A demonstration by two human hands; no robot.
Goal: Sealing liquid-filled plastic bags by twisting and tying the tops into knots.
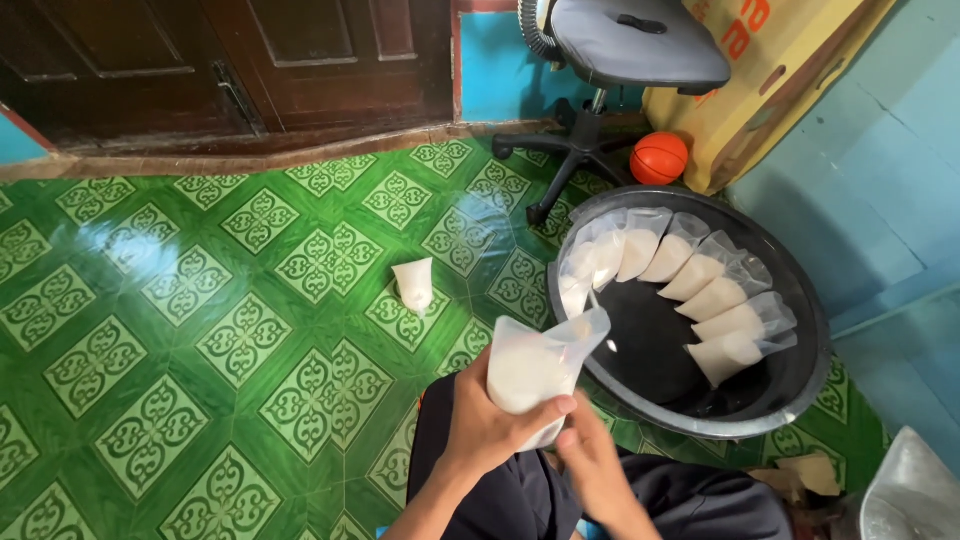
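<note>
Green patterned floor tiles (pixel 200 300) underfoot. I note my left hand (pixel 490 425) clasping a clear bag of white liquid (pixel 535 370), my right hand (pixel 592 462) pinching its base. Beside it, a black basin (pixel 800 385) holds filled bags (pixel 700 275); one bag (pixel 414 284) lies apart.

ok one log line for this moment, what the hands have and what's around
left hand: holds filled bag | right hand: under bag | basin: filled bags round wall | floor: one bag
</note>
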